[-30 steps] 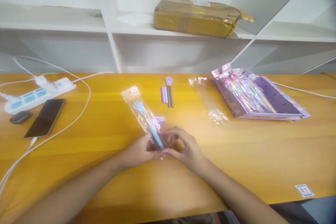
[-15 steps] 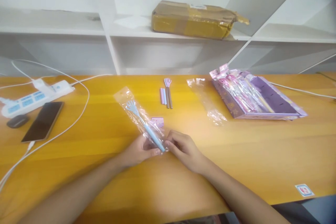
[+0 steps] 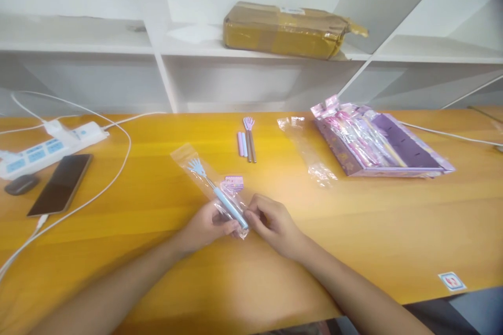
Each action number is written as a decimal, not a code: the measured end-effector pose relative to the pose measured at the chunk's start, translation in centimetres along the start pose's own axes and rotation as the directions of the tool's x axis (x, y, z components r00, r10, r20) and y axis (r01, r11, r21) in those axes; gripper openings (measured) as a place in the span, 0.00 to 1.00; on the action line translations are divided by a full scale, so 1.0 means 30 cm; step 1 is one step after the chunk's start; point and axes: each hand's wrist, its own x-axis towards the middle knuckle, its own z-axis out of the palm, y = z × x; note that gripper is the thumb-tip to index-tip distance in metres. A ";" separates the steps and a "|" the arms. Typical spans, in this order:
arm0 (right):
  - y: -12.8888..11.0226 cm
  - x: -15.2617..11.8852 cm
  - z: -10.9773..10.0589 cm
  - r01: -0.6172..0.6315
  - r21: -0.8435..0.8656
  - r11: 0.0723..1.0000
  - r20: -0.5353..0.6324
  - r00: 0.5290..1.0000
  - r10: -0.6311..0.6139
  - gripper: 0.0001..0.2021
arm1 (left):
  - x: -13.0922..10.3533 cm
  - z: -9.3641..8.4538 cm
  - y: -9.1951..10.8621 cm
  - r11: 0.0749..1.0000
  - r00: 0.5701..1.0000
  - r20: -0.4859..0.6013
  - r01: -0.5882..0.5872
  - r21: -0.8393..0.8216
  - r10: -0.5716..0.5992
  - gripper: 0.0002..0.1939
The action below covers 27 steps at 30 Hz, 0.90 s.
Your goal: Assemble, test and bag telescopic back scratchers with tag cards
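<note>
A light blue stick with a hand-shaped end (image 3: pixel 230 207) lies in a clear plastic sleeve (image 3: pixel 184 155), slanting from upper left to lower right. My left hand (image 3: pixel 210 225) is closed round the lower part of the sleeve. At the handle's lower end, my right hand (image 3: pixel 271 220) pinches the sleeve's edge. A small pink and purple card (image 3: pixel 234 183) is just behind the sleeve. Farther back lie pink and blue tubes (image 3: pixel 242 144) beside metal rods with purple hand-shaped ends (image 3: pixel 249 124).
An empty clear wrapper (image 3: pixel 322 174) lies left of a purple box (image 3: pixel 412 171) of wrapped sticks. On the left are a power strip (image 3: pixel 37 154), a phone (image 3: pixel 61 186) and white cables. A taped parcel (image 3: pixel 283 31) sits on the shelf; a sticker (image 3: pixel 451 281) is at the front right.
The sleeve's upper end has dipped slightly, and its lower end now sticks out a little below the handle. Both hands keep their hold. The whole view has shifted slightly.
</note>
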 end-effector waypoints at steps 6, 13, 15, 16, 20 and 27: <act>0.002 -0.004 0.006 0.050 -0.066 0.997 -0.013 0.999 -0.050 0.12 | 0.002 0.007 -0.017 0.999 1.000 -0.026 0.002 -0.033 -0.003 0.21; -0.010 -0.008 0.009 0.067 -0.098 0.993 -0.020 0.997 -0.070 0.12 | 0.003 0.017 -0.032 0.999 0.997 -0.072 0.032 -0.009 -0.033 0.19; -0.016 -0.007 0.005 0.009 -0.037 0.999 0.015 1.000 -0.008 0.13 | 0.003 0.015 -0.035 0.999 0.998 -0.052 0.029 -0.017 -0.030 0.18; -0.017 -0.006 0.003 -0.026 0.009 1.000 0.037 0.999 0.026 0.13 | 0.003 0.015 -0.036 1.000 0.999 -0.039 0.021 -0.018 -0.022 0.17; -0.013 -0.004 0.006 -0.168 0.186 0.968 0.127 0.981 0.146 0.17 | -0.004 0.022 -0.034 1.000 0.999 -0.034 -0.003 -0.007 0.002 0.17; -0.020 0.005 0.011 -0.241 0.288 0.927 0.266 0.950 0.164 0.22 | -0.016 0.028 -0.025 0.999 0.999 -0.028 0.020 0.030 -0.019 0.17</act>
